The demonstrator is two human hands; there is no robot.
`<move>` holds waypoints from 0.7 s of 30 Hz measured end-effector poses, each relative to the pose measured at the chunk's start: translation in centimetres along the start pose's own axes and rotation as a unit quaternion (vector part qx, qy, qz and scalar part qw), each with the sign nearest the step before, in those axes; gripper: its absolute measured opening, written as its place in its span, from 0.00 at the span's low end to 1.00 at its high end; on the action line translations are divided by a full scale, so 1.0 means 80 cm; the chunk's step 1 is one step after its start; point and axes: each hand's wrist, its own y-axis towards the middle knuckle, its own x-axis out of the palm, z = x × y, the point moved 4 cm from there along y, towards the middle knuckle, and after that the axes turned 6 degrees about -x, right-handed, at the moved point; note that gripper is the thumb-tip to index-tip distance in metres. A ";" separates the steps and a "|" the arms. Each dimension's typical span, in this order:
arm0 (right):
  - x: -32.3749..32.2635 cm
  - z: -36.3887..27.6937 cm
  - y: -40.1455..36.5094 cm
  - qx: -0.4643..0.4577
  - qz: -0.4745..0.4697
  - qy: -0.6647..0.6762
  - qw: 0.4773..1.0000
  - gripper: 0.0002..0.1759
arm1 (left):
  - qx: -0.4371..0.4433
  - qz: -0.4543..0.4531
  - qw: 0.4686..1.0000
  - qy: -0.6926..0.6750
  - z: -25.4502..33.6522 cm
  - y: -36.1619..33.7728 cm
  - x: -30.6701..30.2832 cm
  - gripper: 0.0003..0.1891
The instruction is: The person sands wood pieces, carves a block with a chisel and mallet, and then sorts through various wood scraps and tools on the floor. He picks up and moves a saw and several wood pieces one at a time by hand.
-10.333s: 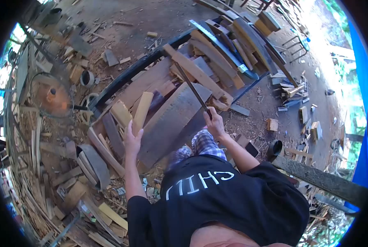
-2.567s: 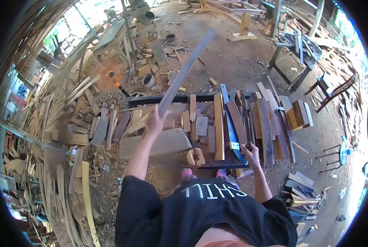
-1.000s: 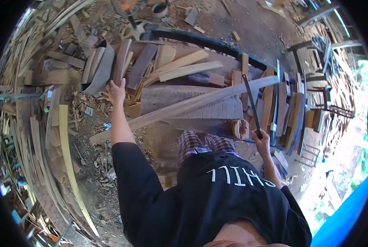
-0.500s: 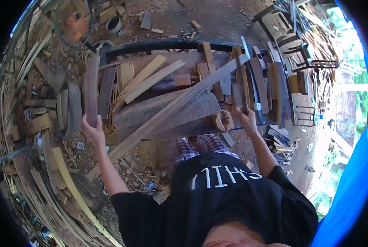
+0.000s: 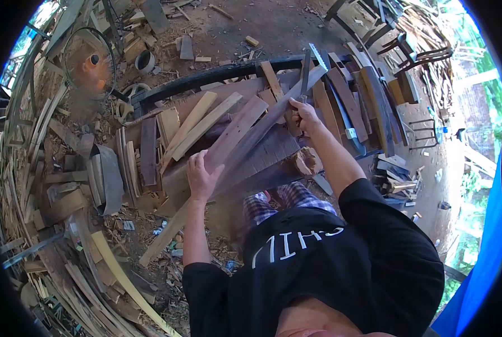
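Note:
My left hand (image 5: 203, 175) is closed around the lower end of a reddish-brown board (image 5: 238, 130), which slants up to the right over the bench. Under and beside it runs a long plank (image 5: 282, 104), its lower end reaching past the bench's near edge. My right hand (image 5: 307, 118) has its fingers curled at the base of a dark narrow strip (image 5: 306, 73), close to the long plank. A thick, rough timber block (image 5: 262, 154) lies beneath these pieces. Right of my right hand lies a long tool with a pale blue handle (image 5: 352, 135).
Several loose boards (image 5: 368, 104) lie along the bench's right side, and lighter strips (image 5: 206, 126) on its left. A fan (image 5: 91, 64) stands at the far left. Wood scraps (image 5: 394, 180) litter the floor, with chairs (image 5: 413, 56) at upper right.
My left hand has carried the reddish-brown board from the bench's left side to the middle, tilting it. My right hand has moved up and left with the dark strip.

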 end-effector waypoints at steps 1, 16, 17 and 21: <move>-0.002 0.000 -0.002 0.012 -0.002 -0.016 1.000 0.14 | 0.000 -0.001 1.000 -0.002 -0.002 -0.003 -0.001 0.33; -0.060 0.054 -0.135 0.017 0.012 -0.103 0.994 0.16 | 0.029 -0.079 0.994 0.067 0.009 -0.043 -0.024 0.31; -0.060 0.056 -0.136 0.017 0.011 -0.108 0.994 0.16 | 0.032 -0.072 0.994 0.072 0.008 -0.044 -0.023 0.30; -0.055 0.061 -0.136 0.013 0.021 -0.087 0.996 0.14 | 0.033 -0.059 0.995 0.068 0.000 -0.046 -0.019 0.29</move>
